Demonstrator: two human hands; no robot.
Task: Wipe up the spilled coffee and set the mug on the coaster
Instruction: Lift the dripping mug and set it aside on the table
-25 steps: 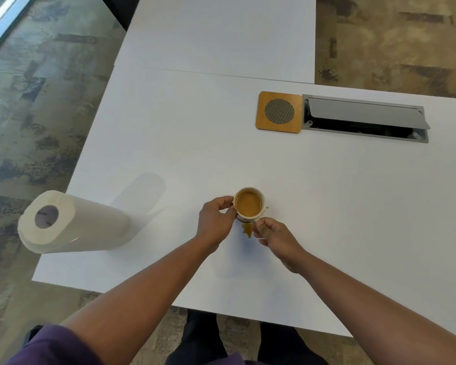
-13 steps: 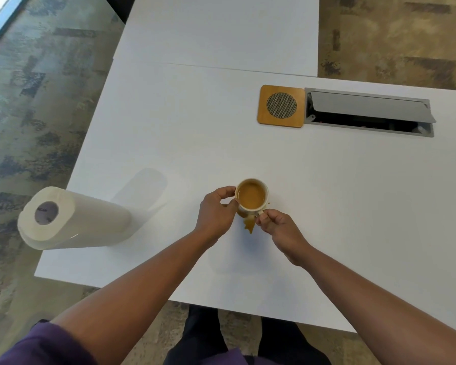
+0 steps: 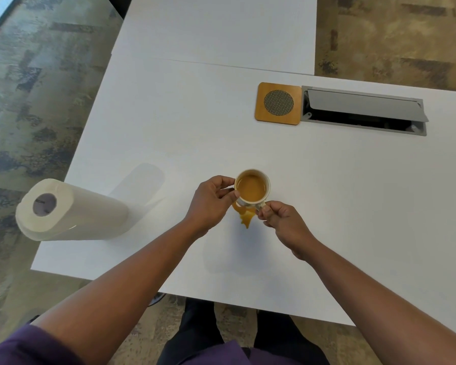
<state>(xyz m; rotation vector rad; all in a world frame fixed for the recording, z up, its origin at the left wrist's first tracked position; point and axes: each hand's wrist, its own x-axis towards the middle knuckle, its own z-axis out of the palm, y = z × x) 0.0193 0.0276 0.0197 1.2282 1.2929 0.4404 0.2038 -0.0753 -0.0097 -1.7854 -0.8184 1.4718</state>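
My table (image 3: 327, 206) is matt white, smooth. Coaster (image 3: 278, 103) far side of mug (image 3: 252, 188): wood w/ mesh centre. Metal hatch (image 3: 363, 110) beside it, dull grey. Mug looks glazed ceramic. Paper towel roll (image 3: 71, 210) to mug's left, soft, matt. Coffee spill (image 3: 245, 216) glossy.

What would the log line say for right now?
left hand: holds mug side | right hand: pinches handle | spill: unwiped | coaster: bare | paper towel roll: untouched

Bare forearms, a short purple sleeve (image 3: 24, 346) at the left shoulder, and dark trousers (image 3: 195, 330) below.
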